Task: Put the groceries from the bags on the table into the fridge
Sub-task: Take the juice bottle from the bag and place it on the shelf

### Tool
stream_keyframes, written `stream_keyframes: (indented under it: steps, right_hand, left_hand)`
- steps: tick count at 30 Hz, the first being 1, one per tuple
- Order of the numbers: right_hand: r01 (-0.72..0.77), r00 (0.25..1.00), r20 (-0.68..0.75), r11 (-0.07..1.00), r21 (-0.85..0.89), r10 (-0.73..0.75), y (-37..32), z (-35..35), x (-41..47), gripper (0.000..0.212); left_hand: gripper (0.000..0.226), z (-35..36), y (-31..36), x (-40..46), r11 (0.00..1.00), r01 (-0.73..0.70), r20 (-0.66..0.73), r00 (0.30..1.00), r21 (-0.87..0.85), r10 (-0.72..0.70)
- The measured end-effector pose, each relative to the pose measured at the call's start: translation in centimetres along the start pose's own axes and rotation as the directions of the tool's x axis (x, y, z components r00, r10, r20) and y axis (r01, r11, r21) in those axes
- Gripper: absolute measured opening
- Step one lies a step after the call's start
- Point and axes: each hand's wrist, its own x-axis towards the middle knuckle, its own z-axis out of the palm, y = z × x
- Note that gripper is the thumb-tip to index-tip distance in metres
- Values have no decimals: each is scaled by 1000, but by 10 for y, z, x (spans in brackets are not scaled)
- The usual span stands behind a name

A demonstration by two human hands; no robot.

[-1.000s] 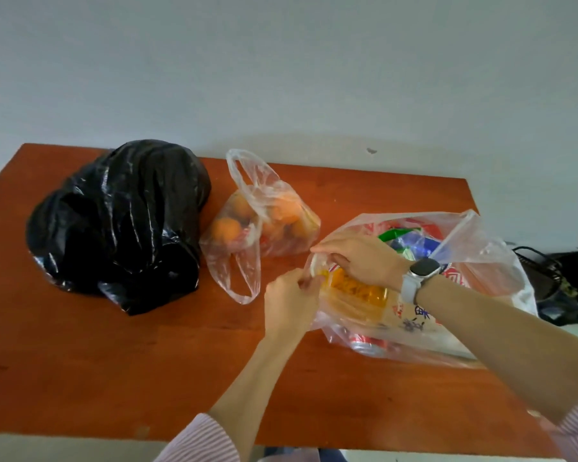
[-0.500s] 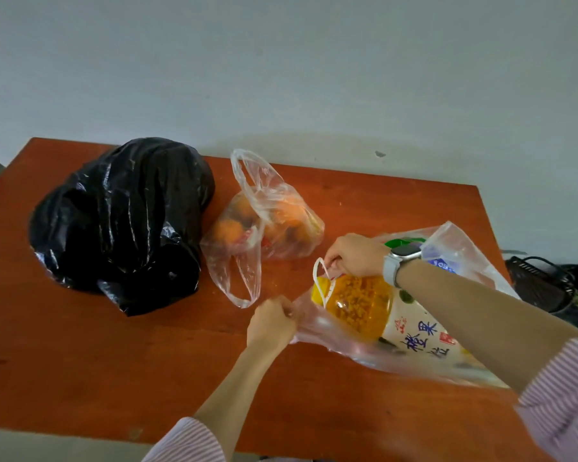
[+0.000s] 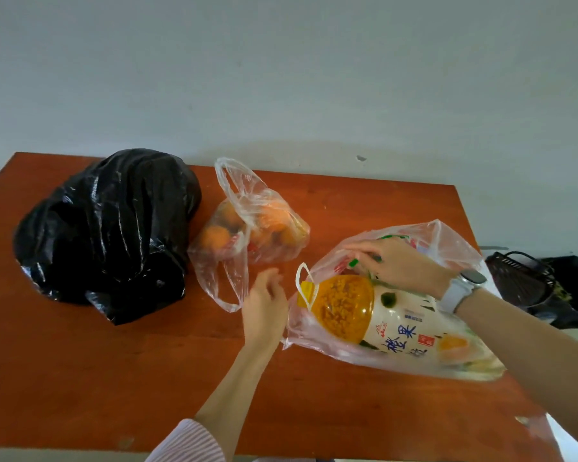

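A big orange juice bottle (image 3: 347, 308) with a white label and white handle lies on its side in a clear plastic bag (image 3: 451, 248) at the right of the table, its top poking out of the bag's mouth. My right hand (image 3: 401, 266), a watch on its wrist, reaches into that bag above the bottle, fingertips at a green item (image 3: 353, 262); the frame does not show whether they grip it. My left hand (image 3: 264, 305) hovers just left of the bag's mouth, fingers relaxed, holding nothing. A second clear bag (image 3: 257, 228) holds orange fruit. A full black bag (image 3: 107, 235) sits at the left.
All three bags lie on an orange-brown wooden table (image 3: 114, 378) against a pale wall. Beyond the table's right edge, lower down, are a dark basket (image 3: 518, 281) and a black bag (image 3: 574, 288).
My left hand has let go of the bag's edge and drawn back, fingers relaxed. My right hand has shifted off the bottle's top and deeper into the bag. More of the bottle is exposed.
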Motion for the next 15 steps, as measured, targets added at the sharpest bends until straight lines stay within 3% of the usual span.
stream_keyframes:
  steps: [1,3,5,7,10,11,13,15]
  right_hand:
    - [33,999,-40,998,-56,-35,-2,-6,-8,32]
    - [137,967,-176,960,-245,-183,-1,-16,-29,31]
    - [194,895,-278,865,-464,-349,6,-23,-57,34]
    - [173,870,-275,777,-605,-408,20,-15,-88,35]
    - [125,929,-183,738,-663,-322,61,14,-131,37]
    - [78,942,-197,750,-657,-271,74,22,-141,36]
    - [-55,950,-280,813,-580,-136,95,29,-161,37]
    - [-141,954,-300,847,-512,-22,114,35,-182,39]
  left_hand:
    - [29,-2,10,-2,995,-102,-109,989,19,104]
    - [27,0,31,-4,906,-406,-194,885,122,422]
    - [31,12,50,-13,749,-615,-87,755,246,649]
    - [36,32,61,-29,583,-747,147,646,320,749]
    - [60,65,59,-56,238,-895,604,433,377,669]
    - [70,70,56,-58,138,-907,690,395,398,606]
    - [85,76,60,-54,53,-902,787,401,428,469]
    - [92,84,66,-54,80,-887,798,447,456,404]
